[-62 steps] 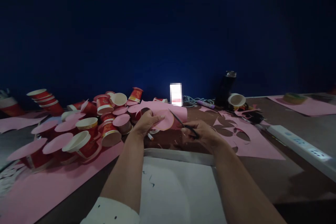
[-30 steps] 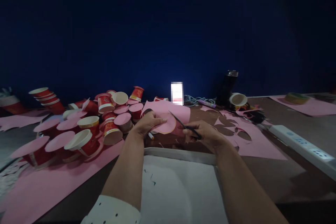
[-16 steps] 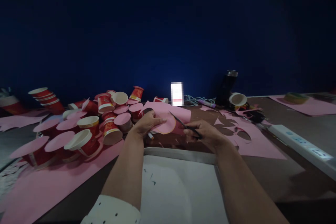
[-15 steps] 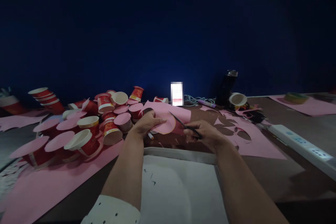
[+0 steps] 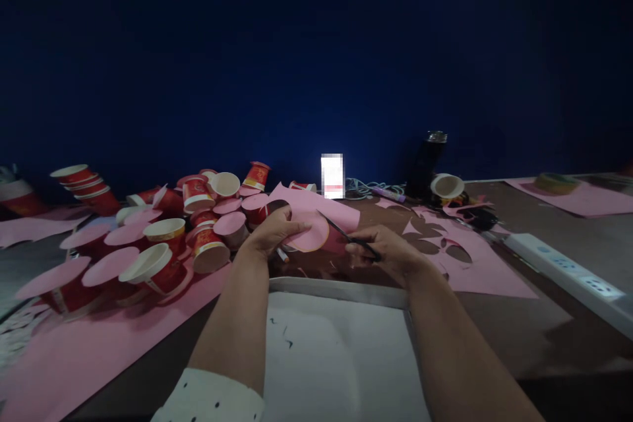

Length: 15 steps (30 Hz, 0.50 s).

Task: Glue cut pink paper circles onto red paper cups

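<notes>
Pink paper with a rounded, yellowish outline is pinched in my left hand, thumb on top. Black scissors are gripped in my right hand, their blades pointing up and left along the round edge of the paper. The tips lie against the paper, just right of my left thumb. Below my left hand an orange-tipped marker lies partly hidden. In front of both hands is a shallow white box with small dark marks inside.
Red paper cups, several topped with pink discs, crowd the left. At right lie a cut pink sheet, a tipped cup, a dark bottle and a white power strip. A lit screen stands behind.
The round part of the pink paper has shifted slightly left relative to the scissors. The hands hold nearly the same position, and the whole view has moved very slightly.
</notes>
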Motion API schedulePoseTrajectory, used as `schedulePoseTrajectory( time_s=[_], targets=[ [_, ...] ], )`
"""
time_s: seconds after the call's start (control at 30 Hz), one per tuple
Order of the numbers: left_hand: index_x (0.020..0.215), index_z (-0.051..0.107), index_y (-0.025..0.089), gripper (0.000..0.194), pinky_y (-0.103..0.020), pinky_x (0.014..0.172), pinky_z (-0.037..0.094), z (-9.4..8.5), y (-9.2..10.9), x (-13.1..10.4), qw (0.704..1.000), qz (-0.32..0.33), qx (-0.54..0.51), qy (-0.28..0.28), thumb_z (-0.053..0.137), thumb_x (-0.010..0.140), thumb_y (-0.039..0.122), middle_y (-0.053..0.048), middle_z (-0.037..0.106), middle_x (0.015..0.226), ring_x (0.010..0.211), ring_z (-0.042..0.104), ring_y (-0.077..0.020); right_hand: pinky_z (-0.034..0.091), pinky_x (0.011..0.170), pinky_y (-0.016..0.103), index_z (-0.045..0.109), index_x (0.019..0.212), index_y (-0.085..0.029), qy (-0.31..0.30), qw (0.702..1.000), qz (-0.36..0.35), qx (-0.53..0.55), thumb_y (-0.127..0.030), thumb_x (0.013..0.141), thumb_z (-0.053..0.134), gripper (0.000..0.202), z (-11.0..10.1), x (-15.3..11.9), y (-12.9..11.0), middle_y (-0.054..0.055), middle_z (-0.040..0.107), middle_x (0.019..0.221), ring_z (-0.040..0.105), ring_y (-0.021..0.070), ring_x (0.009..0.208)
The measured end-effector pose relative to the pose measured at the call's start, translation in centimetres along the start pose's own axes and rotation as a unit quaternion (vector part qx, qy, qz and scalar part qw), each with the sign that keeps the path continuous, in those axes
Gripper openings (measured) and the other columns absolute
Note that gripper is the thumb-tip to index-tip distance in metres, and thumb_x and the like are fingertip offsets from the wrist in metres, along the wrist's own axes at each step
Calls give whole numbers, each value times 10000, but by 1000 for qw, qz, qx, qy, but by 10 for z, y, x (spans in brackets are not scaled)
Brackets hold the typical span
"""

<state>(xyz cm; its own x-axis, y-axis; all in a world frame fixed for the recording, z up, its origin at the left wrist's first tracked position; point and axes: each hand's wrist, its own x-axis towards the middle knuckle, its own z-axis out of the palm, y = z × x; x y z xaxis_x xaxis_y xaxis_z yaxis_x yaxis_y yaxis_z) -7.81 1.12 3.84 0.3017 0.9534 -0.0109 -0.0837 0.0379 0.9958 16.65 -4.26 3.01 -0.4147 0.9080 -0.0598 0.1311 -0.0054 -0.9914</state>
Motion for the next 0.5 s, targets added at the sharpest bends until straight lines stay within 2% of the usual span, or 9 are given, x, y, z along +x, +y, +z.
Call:
schedulePoseTrajectory(
  time_s=[0.13,0.27,0.37,0.5],
  targets=[
    [974,642,138,430,-236,646,494,3,1,4,998,30,-59,-11,808,616,307,-41,690,849,700,630,-133,324,496,225,679,828,-129,55,998,-7,11,-451,714,710,343,2,2,-1,-17,499,581,431,81,525],
    [973,639,160,416,-222,625,499,10,3,9,976,71,-207,-1,749,679,432,-27,679,822,674,616,-111,291,474,214,687,864,-140,126,989,-59,51,-450,728,697,339,8,8,-4,-14,528,608,433,72,521],
    [906,631,183,405,-221,642,511,19,1,13,951,60,-304,-8,735,671,496,-12,666,791,684,626,-107,315,488,221,690,945,-149,172,975,-103,96,-472,722,694,393,17,15,-4,-17,541,604,451,79,518],
    [904,630,173,440,-293,747,538,36,-7,18,943,43,-329,-6,756,640,503,-57,688,862,816,662,-171,343,507,228,713,908,-144,197,965,-134,111,-474,702,707,389,30,22,-4,-18,536,574,450,89,522]
  ],
)
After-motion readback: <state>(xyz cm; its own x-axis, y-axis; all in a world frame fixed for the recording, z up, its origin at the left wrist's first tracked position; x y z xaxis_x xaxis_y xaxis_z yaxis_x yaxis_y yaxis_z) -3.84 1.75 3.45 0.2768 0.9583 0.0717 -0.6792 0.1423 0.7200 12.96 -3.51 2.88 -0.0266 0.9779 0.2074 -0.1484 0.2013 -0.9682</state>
